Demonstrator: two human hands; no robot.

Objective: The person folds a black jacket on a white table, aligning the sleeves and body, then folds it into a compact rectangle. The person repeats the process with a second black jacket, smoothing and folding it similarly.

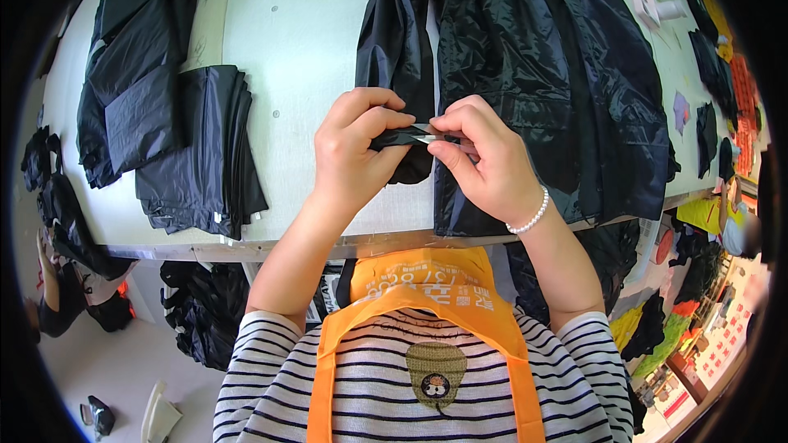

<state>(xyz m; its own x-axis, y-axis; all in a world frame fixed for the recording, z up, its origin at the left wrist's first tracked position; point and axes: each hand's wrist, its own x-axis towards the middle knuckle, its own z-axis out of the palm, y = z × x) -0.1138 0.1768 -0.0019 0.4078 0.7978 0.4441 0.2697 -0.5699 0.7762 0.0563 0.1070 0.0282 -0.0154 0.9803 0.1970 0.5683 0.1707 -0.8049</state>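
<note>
Left hand [355, 154] and right hand [484, 166] meet at the near edge of a pale tabletop [312, 25], both curled nearly shut, thumbs and forefingers pinching one narrow black strap [404, 138] that runs between them; a small whitish tag shows at the right hand's fingertips. The strap belongs to a glossy black jacket [533, 74], thin, crinkled synthetic cloth, spread open across the tabletop straight ahead of the person and hanging slightly over the near edge. A string of white beads [529, 217] circles the right wrist. To the left lie one neat stack of folded dark fabric pieces [205, 148], matte and flat-edged, and beyond it one looser dark garment [131, 74]. More black pieces trail along the tabletop's far right side, too small to count. Below the tabletop, a heap of black cloth [201, 320] sits on the floor. The person wears a striped top under an orange apron [427, 287].
</note>
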